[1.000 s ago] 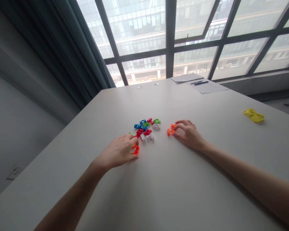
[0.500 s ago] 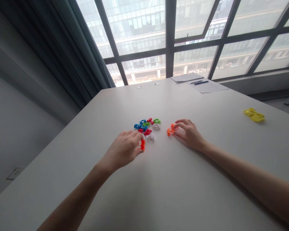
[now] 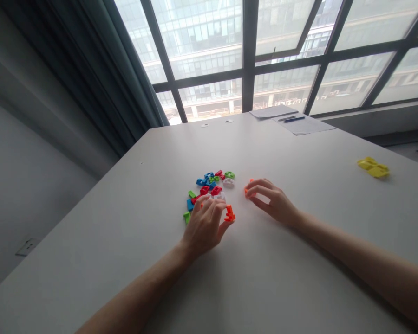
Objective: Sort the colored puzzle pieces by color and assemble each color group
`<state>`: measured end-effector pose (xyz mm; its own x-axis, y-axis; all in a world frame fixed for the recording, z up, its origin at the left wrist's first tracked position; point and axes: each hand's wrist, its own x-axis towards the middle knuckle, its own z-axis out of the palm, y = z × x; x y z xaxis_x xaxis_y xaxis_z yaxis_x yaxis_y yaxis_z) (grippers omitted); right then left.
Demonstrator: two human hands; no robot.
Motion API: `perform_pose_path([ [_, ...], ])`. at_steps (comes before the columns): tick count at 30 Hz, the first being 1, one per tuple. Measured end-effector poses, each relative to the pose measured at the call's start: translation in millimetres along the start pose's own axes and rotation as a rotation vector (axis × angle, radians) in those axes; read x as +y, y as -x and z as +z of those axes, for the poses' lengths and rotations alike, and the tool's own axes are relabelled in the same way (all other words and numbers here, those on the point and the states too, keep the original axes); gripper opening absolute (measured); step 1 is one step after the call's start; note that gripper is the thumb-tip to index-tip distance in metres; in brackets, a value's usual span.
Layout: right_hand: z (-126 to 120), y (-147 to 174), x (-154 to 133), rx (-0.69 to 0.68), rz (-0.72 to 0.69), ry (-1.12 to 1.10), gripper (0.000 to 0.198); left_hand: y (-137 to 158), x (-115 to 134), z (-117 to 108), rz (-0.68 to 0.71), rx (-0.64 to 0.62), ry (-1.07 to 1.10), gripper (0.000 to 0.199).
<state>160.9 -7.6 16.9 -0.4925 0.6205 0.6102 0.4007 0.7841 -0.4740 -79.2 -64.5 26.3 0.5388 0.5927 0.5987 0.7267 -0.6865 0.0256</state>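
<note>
A person's left hand [image 3: 206,228] pinches an orange piece [image 3: 230,214] between thumb and fingertips at the near side of a pile of colored pieces [image 3: 216,190] on a white table [image 3: 285,273]. To the right, the half-curled right hand [image 3: 270,198] has its fingertips at more orange plastic [image 3: 246,190]; from here I cannot tell whether it grips. Those fingers mask most of that plastic, the left hand hides part of the pile, and both forearms run out of sight.
</note>
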Motion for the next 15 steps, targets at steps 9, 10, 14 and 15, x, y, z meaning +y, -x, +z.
perform_pose_path([
  [9, 11.1, -0.2, -26.5, -0.217, -0.127, -0.183, 0.013, -1.5, -3.0, 2.2, 0.07, 0.029, -0.058, 0.026],
  [10, 11.6, 0.0, -26.6, -0.221, -0.124, -0.192, 0.013, -1.6, -2.6, 1.7, 0.083, 0.034, -0.065, 0.027],
  [14, 12.7, 0.7, -26.4, -0.219, -0.111, -0.216, 0.014, -1.4, -1.2, -0.4, 0.115, 0.044, -0.076, 0.026],
  [15, 13.0, 0.8, -26.6, -0.215, -0.11, -0.219, 0.015, -1.2, -1.0, -0.8, 0.123, 0.045, -0.077, 0.026],
])
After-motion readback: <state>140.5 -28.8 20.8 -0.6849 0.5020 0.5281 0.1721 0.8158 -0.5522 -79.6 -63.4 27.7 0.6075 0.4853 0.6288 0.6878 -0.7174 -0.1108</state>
